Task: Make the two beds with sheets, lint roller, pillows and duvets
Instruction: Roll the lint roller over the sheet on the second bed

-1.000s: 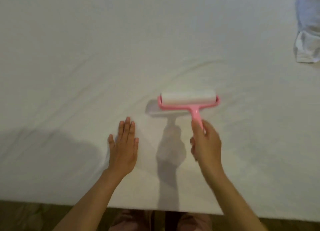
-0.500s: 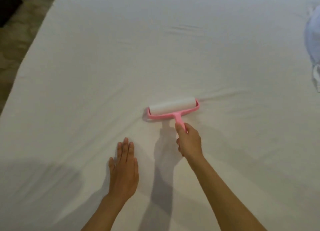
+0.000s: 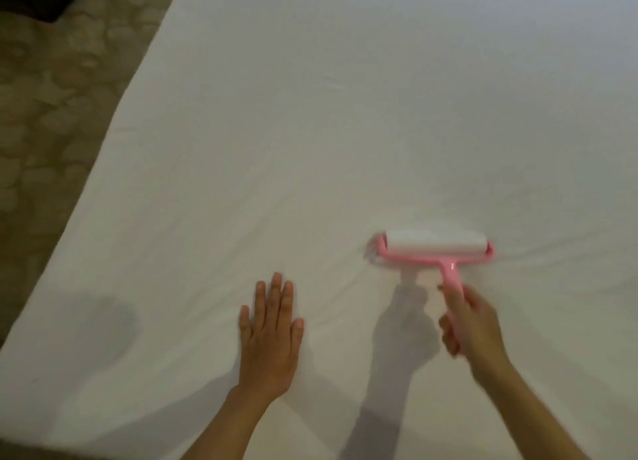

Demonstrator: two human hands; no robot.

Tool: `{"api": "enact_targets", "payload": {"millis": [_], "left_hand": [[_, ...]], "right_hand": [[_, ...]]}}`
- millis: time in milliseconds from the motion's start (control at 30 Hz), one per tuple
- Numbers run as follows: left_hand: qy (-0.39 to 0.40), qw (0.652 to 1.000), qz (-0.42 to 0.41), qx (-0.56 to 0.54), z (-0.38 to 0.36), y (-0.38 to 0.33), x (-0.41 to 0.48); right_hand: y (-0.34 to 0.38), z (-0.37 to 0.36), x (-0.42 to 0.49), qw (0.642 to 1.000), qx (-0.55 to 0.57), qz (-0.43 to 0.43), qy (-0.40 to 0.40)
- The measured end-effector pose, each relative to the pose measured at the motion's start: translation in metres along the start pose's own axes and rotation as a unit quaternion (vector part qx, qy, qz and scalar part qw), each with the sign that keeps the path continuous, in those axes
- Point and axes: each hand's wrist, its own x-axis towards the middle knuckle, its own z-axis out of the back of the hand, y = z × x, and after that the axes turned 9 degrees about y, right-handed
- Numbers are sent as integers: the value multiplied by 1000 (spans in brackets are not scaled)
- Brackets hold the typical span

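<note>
Roller (image 3: 435, 247) is on the sheet (image 3: 310, 114), lower right of frame. It has shifted right and back since half a second ago and is blurred, so likely mid-stroke. Right hand (image 3: 473, 328) has fingers wrapped round its handle (image 3: 450, 275). Left hand (image 3: 269, 335) is flat, fingers straight, still pinning the sheet at lower centre. Lint pass looks ongoing.

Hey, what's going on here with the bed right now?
A person is lint-rolling a bed. The right hand grips the handle of a pink lint roller, its white roll on the white sheet. The left hand lies flat on the sheet beside it. No pillows or duvet are in view.
</note>
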Motion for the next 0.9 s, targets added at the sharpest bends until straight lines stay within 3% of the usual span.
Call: {"api": "enact_targets", "payload": {"millis": [133,267,467,667,800,900], "left_hand": [[-20,999,-27,-14,-3,8,-6],[-45,998,-28,-38,-8,10,-3],[-46,997,-41,-36,-2,11,-7],[-52,997,29,-43,-5,45,-44],[6,1000,-2,-14,-3,63,-63],[75,995,-8,-58,7,54,-75]], "right_hand": [[88,-20,73,999,34,-6,-20],[119,-52,70,996,83,27,-2],[61,-106,3,997,-8,35,68],[-20,-82,-93,997,-2,9,78],[-63,-77,-146,998,9,-7,65],[-69,-79,-155,998,-8,-12,57]]}}
